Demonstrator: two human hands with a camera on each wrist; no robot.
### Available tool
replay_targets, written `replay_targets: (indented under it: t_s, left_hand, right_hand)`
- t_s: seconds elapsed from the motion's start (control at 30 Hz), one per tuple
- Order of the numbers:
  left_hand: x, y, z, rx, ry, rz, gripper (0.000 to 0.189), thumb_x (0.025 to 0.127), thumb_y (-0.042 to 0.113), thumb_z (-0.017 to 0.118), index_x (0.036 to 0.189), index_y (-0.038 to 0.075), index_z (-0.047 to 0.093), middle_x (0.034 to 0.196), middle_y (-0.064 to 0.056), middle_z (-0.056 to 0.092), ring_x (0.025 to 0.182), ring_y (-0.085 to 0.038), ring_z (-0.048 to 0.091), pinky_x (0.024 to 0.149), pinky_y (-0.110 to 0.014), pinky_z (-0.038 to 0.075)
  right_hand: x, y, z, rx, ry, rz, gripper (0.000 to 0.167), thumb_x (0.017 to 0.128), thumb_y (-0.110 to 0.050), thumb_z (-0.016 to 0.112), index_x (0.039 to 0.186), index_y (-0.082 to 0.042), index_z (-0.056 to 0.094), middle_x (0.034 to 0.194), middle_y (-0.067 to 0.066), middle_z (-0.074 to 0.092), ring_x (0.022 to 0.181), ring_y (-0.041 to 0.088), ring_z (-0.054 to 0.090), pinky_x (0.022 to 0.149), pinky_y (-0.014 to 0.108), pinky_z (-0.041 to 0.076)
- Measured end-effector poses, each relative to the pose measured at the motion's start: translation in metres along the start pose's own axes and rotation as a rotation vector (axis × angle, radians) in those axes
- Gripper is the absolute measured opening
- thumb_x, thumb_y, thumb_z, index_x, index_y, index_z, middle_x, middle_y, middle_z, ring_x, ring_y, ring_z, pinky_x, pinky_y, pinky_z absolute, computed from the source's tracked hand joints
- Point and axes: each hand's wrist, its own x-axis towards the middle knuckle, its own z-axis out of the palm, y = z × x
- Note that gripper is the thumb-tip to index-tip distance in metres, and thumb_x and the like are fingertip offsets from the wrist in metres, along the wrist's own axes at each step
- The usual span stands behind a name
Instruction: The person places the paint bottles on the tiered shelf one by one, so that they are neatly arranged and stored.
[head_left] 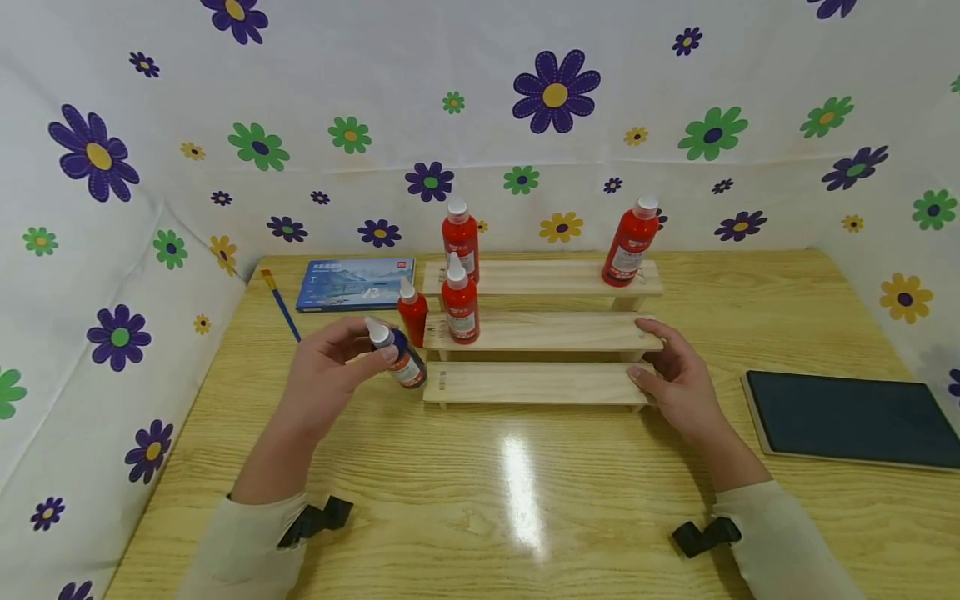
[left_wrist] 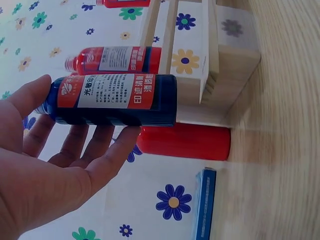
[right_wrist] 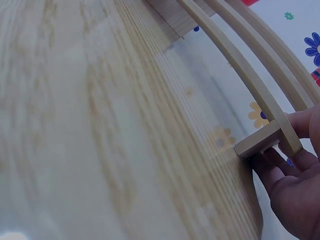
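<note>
My left hand grips a dark blue ink bottle near its white cap. The bottle is tilted in the head view, just off the left end of a three-step wooden rack. At the rack's right end, my right hand holds the lower two steps, thumb on the lowest one. One red bottle stands at the left of the middle step. On the top step are a red bottle at the left and another red bottle at the right. Beside the rack's left side, a red bottle stands on the table.
A flat blue box lies at the back left, with a paintbrush to its left. Far right on the wooden table lies a dark flat slab. A flower-patterned cloth hangs behind and at both sides.
</note>
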Motion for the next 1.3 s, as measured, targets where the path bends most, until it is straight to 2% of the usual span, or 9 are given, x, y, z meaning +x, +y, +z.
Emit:
replay_targets:
  t_s: [0.23, 0.47, 0.83, 1.1, 1.23, 1.3]
  left_hand:
    - [0.000, 0.010, 0.016, 0.006, -0.045, 0.039, 0.029, 0.090, 0.002, 0.075, 0.116, -0.003, 0.066, 0.114, -0.012, 0.065, 0.106, -0.028, 0.062, 0.084, -0.032, 0.055]
    - [0.005, 0.012, 0.036, -0.002, -0.098, 0.083, 0.025, 0.089, 0.003, 0.075, 0.114, 0.000, 0.069, 0.113, -0.011, 0.065, 0.104, -0.027, 0.062, 0.084, -0.034, 0.055]
    - [0.016, 0.025, 0.068, -0.068, -0.231, 0.156, 0.025, 0.089, 0.003, 0.075, 0.113, 0.003, 0.070, 0.111, -0.009, 0.068, 0.103, -0.029, 0.062, 0.086, -0.044, 0.054]
    - [0.026, 0.038, 0.092, -0.086, -0.295, 0.230, 0.023, 0.089, 0.002, 0.075, 0.111, 0.002, 0.071, 0.101, -0.008, 0.070, 0.090, -0.029, 0.064, 0.078, -0.043, 0.056]
    - [0.031, 0.047, 0.105, -0.129, -0.343, 0.223, 0.025, 0.089, 0.001, 0.075, 0.114, 0.001, 0.070, 0.103, -0.008, 0.070, 0.095, -0.030, 0.064, 0.080, -0.043, 0.057]
    - [0.033, 0.052, 0.111, -0.121, -0.348, 0.221, 0.026, 0.089, 0.003, 0.075, 0.114, 0.001, 0.071, 0.104, -0.008, 0.070, 0.098, -0.028, 0.064, 0.081, -0.043, 0.057]
  right_hand:
    - [0.000, 0.000, -0.001, 0.009, 0.003, -0.001, 0.063, 0.093, 0.011, 0.062, 0.150, -0.011, 0.044, 0.129, 0.017, 0.055, 0.110, 0.019, 0.059, 0.080, 0.024, 0.055]
    - [0.000, 0.000, -0.001, 0.019, -0.001, -0.008, 0.063, 0.093, 0.012, 0.062, 0.149, -0.011, 0.045, 0.129, 0.016, 0.054, 0.110, 0.019, 0.059, 0.080, 0.024, 0.055]
    - [0.000, 0.001, -0.001, 0.018, 0.001, -0.012, 0.063, 0.093, 0.012, 0.062, 0.149, -0.010, 0.045, 0.129, 0.011, 0.055, 0.111, 0.019, 0.059, 0.080, 0.024, 0.055]
    - [0.001, 0.000, -0.001, 0.024, -0.003, -0.008, 0.064, 0.092, 0.013, 0.061, 0.149, -0.011, 0.044, 0.129, 0.012, 0.055, 0.110, 0.020, 0.059, 0.080, 0.025, 0.055]
    - [0.002, 0.000, -0.001, 0.014, 0.000, -0.003, 0.065, 0.092, 0.013, 0.062, 0.150, -0.011, 0.044, 0.129, 0.014, 0.055, 0.110, 0.018, 0.059, 0.079, 0.025, 0.055]
    - [0.002, 0.000, -0.002, 0.014, 0.000, -0.004, 0.065, 0.092, 0.014, 0.062, 0.149, -0.011, 0.044, 0.128, 0.014, 0.055, 0.109, 0.018, 0.060, 0.079, 0.025, 0.055]
